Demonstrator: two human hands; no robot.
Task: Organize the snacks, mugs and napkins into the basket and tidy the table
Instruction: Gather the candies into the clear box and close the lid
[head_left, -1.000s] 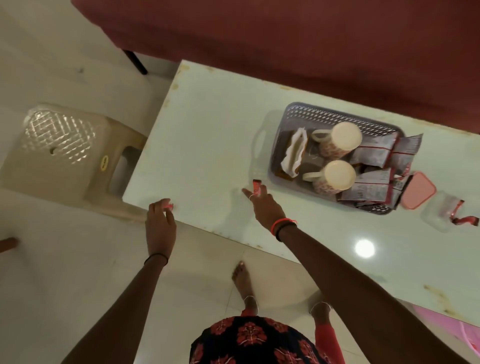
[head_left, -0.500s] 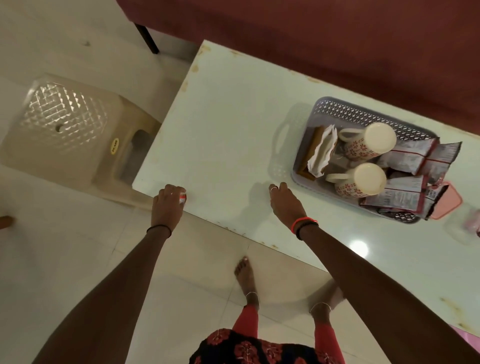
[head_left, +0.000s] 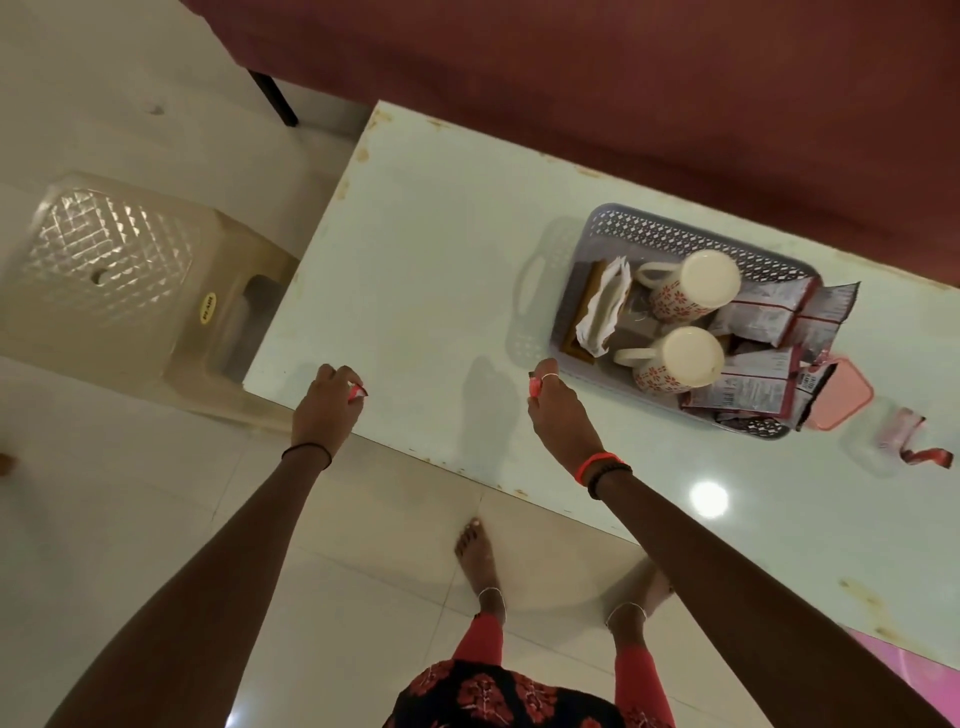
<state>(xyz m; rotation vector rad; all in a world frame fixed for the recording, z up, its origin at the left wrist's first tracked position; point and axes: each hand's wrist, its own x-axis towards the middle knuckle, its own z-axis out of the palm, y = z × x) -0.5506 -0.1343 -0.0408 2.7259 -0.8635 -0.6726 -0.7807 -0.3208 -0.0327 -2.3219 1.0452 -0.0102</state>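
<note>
A grey perforated basket (head_left: 670, 235) stands on the pale table (head_left: 426, 249). It holds two white mugs with red flowers (head_left: 685, 286) (head_left: 670, 366), a folded white napkin (head_left: 605, 306) and several snack packets (head_left: 758, 317). My left hand (head_left: 324, 410) is at the table's near edge, fingers pinched on a small red wrapper scrap (head_left: 358, 391). My right hand (head_left: 558, 410) hovers just left of the basket, pinching another small red scrap (head_left: 535, 385).
A pink lid (head_left: 844, 395) lies right of the basket, beside a clear container with a red wrapper piece (head_left: 904, 441). A beige plastic stool (head_left: 119, 280) stands left of the table. A dark red sofa (head_left: 623, 78) runs behind it.
My right hand lifted a red scrap off the table and rose toward the basket. My left hand stayed at the table edge, still holding its scrap. The camera shifted.
</note>
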